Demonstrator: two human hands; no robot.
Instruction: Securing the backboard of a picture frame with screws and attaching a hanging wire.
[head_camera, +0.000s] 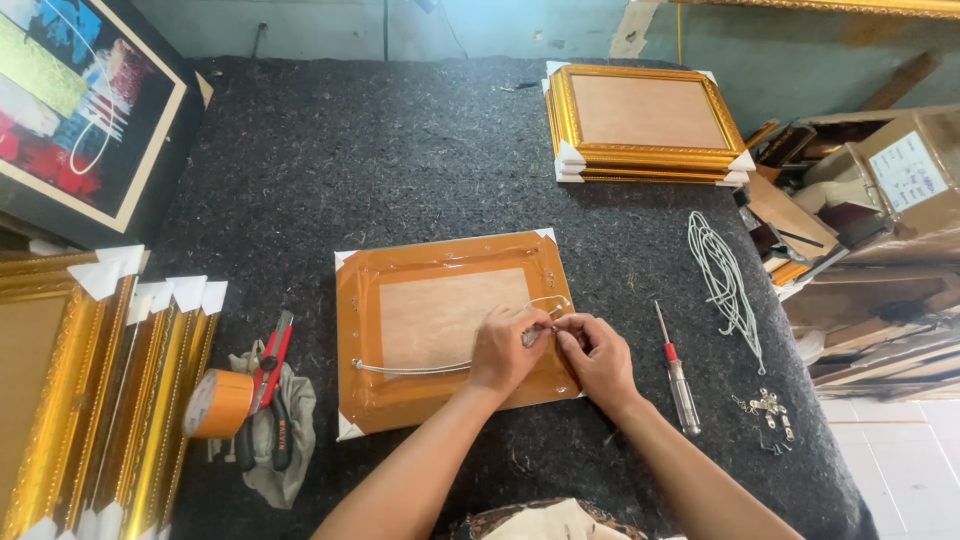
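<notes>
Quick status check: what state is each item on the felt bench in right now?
Orange-taped picture frame: face down.
White hanging cord: strung across the frame back.
Left hand: pinching the cord.
Right hand: pinching the cord end.
Red-handled screwdriver: lying unused.
Gold frame stack: stacked.

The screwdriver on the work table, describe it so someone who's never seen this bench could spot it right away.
Start at the dark felt-covered table and find the face-down frame where the left hand and right hand meet. Just right of the right hand lies the screwdriver, pointing away from the person. Its red collar and clear handle set it apart from the white cord bundle and small metal hangers nearby.
</notes>
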